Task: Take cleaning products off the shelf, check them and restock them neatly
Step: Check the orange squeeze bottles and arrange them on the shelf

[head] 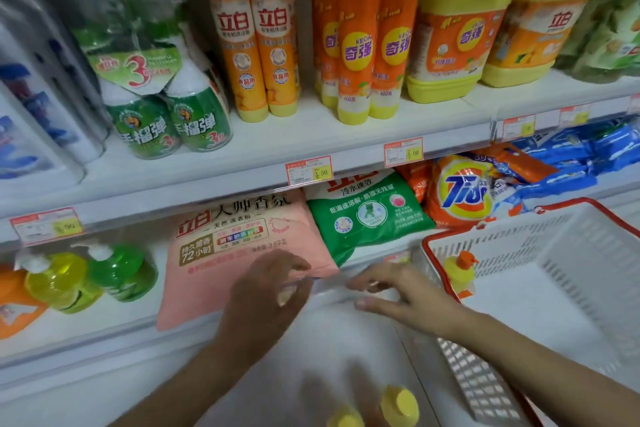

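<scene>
White bottles (31, 114) at far left are blurred and cut off. The left hand (266, 295) curls its fingers at the lower right corner of the pink detergent bag (235, 246) on the lower shelf; blur hides whether it pinches it. The right hand (401, 291) hangs loose beside it, fingers spread, holding nothing. Two yellow caps (400, 404) at the bottom edge are smeared.

Upper shelf (311, 139): two slim orange dish-soap bottles (256, 45), three Keon bottles (360, 52) in front, two yellow jugs (460, 28). Below: two pump bottles (59, 281), a green bag (367, 215), a Tide bag (464, 191). A white basket (554, 239) at right holds one yellow bottle (459, 274).
</scene>
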Motion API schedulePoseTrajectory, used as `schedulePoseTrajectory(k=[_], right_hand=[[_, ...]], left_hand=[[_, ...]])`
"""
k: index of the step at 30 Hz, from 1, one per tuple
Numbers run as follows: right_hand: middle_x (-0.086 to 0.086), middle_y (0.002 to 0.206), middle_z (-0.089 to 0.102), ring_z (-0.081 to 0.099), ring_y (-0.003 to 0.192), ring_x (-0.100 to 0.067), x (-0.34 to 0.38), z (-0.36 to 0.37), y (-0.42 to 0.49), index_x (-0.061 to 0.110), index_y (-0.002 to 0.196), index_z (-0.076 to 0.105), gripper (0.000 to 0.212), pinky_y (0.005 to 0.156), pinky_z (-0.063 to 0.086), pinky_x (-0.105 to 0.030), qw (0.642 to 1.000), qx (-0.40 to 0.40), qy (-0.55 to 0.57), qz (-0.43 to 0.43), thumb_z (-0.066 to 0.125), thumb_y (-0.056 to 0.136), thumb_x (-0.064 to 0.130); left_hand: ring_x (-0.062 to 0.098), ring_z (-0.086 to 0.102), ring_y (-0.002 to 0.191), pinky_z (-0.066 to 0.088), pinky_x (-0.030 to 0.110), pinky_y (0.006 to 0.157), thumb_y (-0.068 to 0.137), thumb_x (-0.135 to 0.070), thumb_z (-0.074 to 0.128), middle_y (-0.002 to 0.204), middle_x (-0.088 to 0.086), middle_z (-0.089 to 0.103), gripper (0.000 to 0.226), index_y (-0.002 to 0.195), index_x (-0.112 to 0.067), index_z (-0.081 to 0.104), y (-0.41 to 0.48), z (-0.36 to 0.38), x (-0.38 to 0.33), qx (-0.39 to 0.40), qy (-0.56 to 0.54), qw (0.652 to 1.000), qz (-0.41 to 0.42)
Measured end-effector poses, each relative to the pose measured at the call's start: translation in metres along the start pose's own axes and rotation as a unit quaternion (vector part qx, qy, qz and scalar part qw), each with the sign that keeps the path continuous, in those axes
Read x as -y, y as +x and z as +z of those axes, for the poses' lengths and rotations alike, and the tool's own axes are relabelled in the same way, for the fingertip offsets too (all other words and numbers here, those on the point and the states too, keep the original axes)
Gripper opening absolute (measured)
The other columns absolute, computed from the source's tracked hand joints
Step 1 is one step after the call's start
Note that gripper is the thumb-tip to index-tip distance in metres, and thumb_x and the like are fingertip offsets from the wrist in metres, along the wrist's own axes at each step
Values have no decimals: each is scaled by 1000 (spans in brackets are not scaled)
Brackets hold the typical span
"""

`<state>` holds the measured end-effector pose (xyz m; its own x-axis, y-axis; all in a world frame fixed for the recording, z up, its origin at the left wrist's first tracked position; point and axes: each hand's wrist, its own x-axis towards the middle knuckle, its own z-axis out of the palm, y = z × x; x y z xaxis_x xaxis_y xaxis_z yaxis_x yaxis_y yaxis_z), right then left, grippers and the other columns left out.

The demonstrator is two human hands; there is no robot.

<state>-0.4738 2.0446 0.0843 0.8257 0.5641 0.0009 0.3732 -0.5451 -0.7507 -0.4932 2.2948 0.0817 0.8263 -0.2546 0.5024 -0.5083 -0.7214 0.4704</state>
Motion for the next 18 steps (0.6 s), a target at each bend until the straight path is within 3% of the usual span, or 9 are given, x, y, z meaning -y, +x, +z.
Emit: schedulePoseTrajectory(k=[3,7,9,11,14,18], right_hand=[[9,105,71,66,98,-2,47,-39,63,17,114,68,22,85,52,-17,980,-163,98,-57,67,93,22],[-5,110,66,63,95,-8,88,-77,153,10,123,57,32,82,52,-19,935,-289,185,-92,66,94,17],[-1,116,60,60,97,-2,93,-88,195,9,131,50,44,84,49,-14,928,-312,185,-84,67,93,20],[4,119,55,58,104,-2,93,-95,232,6,136,43,55,93,50,-20,926,-322,184,-67,69,91,23],[-6,126,60,59,115,-18,89,-103,271,6,138,43,60,103,48,-41,930,-321,175,-35,72,89,24],[-16,124,65,64,112,-29,84,-109,293,6,134,51,59,97,51,-45,933,-328,147,-31,77,83,23]], left_hand=[[10,57,99,46,24,86,91,-29,50,108,-5,59,29,111,-11,61,78,-46,-3,-144,-37,988,-39],[19,36,138,31,35,114,98,-28,47,150,6,39,51,145,-10,36,162,-75,0,-175,-44,978,-103],[26,32,141,28,42,116,97,-37,42,154,14,33,62,148,-6,27,197,-75,13,-165,-32,976,-142],[34,40,133,36,47,109,92,-38,43,145,21,41,67,145,1,28,225,-70,29,-173,-33,968,-180],[40,44,128,38,50,105,96,-30,52,140,26,44,65,144,6,26,249,-59,47,-191,-34,950,-245],[43,43,129,35,49,105,97,-27,54,140,28,43,70,147,7,19,267,-49,51,-194,-7,942,-274]])
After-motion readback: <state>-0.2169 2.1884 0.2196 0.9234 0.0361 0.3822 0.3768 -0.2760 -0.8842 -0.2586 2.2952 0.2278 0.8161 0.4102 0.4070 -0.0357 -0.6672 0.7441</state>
